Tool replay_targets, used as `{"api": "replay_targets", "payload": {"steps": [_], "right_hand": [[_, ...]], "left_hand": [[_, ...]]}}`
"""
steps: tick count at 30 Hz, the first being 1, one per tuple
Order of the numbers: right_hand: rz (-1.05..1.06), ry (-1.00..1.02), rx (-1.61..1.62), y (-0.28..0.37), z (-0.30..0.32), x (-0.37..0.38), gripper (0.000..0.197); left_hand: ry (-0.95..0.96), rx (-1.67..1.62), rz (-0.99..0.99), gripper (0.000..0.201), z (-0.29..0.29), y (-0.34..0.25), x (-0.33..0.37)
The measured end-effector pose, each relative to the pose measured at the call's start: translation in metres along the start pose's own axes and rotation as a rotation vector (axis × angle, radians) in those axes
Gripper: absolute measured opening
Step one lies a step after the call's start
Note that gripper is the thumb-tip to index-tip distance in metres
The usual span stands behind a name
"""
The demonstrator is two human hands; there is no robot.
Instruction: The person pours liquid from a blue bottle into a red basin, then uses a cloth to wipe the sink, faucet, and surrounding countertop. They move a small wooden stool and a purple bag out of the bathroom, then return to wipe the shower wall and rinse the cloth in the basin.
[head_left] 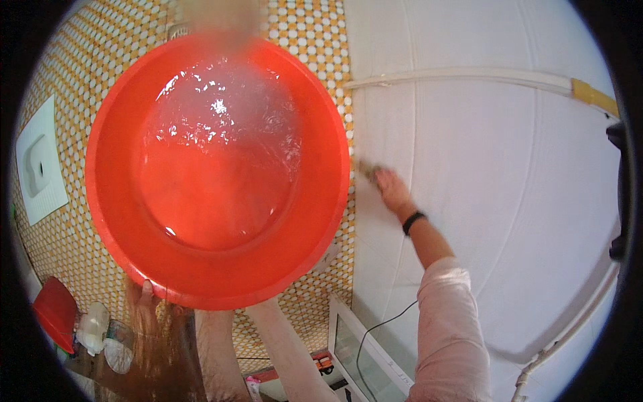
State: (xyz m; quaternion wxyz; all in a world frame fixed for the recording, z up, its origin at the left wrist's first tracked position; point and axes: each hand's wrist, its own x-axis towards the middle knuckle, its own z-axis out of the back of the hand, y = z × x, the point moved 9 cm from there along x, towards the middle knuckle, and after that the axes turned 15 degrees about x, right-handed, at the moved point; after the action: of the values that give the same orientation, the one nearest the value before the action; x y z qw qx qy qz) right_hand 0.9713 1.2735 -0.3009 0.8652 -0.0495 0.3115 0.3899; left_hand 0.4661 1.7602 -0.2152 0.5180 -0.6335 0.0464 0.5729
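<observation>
A round red plastic basin point(218, 167) of water, filling the frame's left centre, is gripped at its lower rim by the left hand point(144, 295). At centre right, the right hand point(392, 187) is pressed against the white tiled wall point(509, 174); whether its fingers are spread cannot be told.

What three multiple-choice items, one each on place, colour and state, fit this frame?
1. Where is the right hand?
A. against the white wall
B. inside the basin
C. on the floor tiles

2. What colour is the basin?
A. blue
B. red-orange
C. green

3. What state is the basin in?
A. dry and empty
B. upside down
C. holding water

Answers: 1 A, the right hand presses a small pad-like thing, too blurred to name, on the white wall. 2 B, its rim and inside are red-orange. 3 C, the water glints and ripples inside, while the left hand has its grip on the lower rim.
</observation>
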Motion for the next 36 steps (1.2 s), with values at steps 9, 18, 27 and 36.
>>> {"api": "replay_targets", "payload": {"steps": [9,18,27,36], "right_hand": [[0.017,-0.110,-0.365,0.038,0.186,-0.070,0.040],[0.020,-0.332,-0.772,0.065,0.318,-0.085,0.034],[-0.102,0.152,-0.468,0.111,0.149,-0.365,0.035],[-0.231,-0.441,-0.622,0.105,0.381,-0.248,0.021]], "left_hand": [[0.001,0.016,0.087,0.051,-0.008,-0.002,0.000],[-0.035,0.028,0.066,0.063,-0.006,-0.009,0.003],[0.084,0.025,-0.045,0.059,-0.020,-0.015,0.006],[0.108,0.006,-0.152,0.056,-0.031,-0.023,0.011]]}}
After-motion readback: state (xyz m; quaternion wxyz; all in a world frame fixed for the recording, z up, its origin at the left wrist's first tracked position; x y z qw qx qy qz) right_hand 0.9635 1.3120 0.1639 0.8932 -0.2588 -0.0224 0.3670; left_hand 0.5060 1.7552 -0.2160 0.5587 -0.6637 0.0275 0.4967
